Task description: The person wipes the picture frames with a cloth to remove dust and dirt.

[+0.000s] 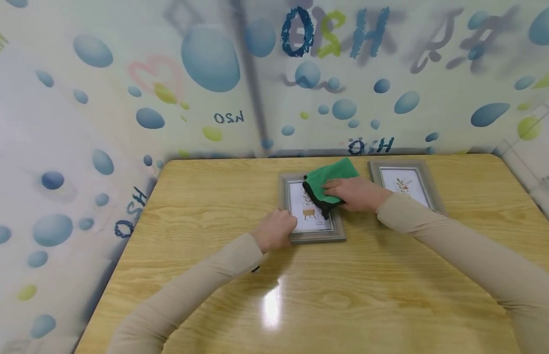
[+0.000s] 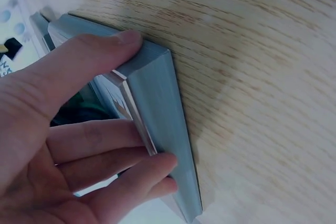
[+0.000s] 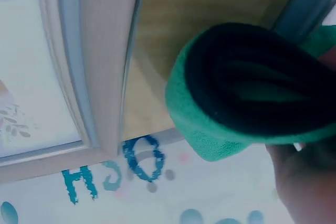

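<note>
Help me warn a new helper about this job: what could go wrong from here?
The left hand holds the grey rectangular picture frame near one corner, so a hard push might slide it on the glossy light-wood table. In the head view, the beige right sleeve partly hides a second grey picture frame, so a wide stroke could knock it. The folded green cloth with black edging, in the right hand, reaches past the first frame's edge and might snag there.

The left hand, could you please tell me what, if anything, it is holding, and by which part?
The left hand holds the picture frame partly covered by the green cloth, at its near left corner.
</note>
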Demonstrator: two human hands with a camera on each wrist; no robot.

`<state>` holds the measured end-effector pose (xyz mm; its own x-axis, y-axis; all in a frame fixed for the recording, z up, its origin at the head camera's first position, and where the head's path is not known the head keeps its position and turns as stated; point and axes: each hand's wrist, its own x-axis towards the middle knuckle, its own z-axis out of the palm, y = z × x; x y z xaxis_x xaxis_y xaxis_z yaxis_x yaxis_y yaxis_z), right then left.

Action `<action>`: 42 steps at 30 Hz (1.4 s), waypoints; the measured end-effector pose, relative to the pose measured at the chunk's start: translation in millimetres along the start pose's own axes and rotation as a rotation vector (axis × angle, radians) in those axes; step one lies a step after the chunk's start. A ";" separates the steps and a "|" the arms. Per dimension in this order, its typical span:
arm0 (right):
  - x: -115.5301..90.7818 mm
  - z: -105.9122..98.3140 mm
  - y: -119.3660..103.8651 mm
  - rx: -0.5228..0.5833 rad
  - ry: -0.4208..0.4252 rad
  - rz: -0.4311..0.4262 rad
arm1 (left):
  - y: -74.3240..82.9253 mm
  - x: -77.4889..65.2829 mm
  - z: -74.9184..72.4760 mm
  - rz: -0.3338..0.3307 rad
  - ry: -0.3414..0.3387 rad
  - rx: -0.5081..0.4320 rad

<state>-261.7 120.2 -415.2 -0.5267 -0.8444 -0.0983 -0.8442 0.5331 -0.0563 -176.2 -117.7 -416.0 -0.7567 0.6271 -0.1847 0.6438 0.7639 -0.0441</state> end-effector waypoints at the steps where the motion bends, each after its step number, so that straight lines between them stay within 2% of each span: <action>1: 3.5 0.4 3.8 -0.015 0.007 0.013 | 0.5 0.4 0.0 0.001 -0.004 0.001; 5: 11.5 1.3 12.6 -0.025 0.009 0.049 | 2.2 1.9 0.3 -0.006 -0.014 0.007; 9: 7.5 2.9 10.9 0.016 -0.015 0.056 | 2.7 2.2 1.0 -0.020 -0.012 0.000; 19: -26.9 11.2 -12.0 0.067 -0.025 -0.111 | -0.3 3.1 4.0 -0.047 0.027 -0.094; 24: -42.1 13.7 -22.9 0.131 -0.044 -0.143 | -0.8 3.7 6.2 -0.042 0.045 -0.090; 28: -52.2 14.9 -29.5 0.143 -0.041 -0.162 | -0.3 4.1 7.0 -0.043 0.062 -0.088; 36: -73.3 8.7 -39.7 0.212 -0.039 -0.139 | 1.9 4.2 6.5 -0.049 0.053 -0.077; 42: -71.3 7.6 -42.1 0.219 -0.026 -0.108 | 0.4 2.7 8.8 -0.033 0.094 -0.062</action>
<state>-187.9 158.4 -413.4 -0.4298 -0.8967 -0.1054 -0.8520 0.4415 -0.2813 -176.9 -117.1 -425.2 -0.7867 0.6106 -0.0909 0.6122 0.7906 0.0127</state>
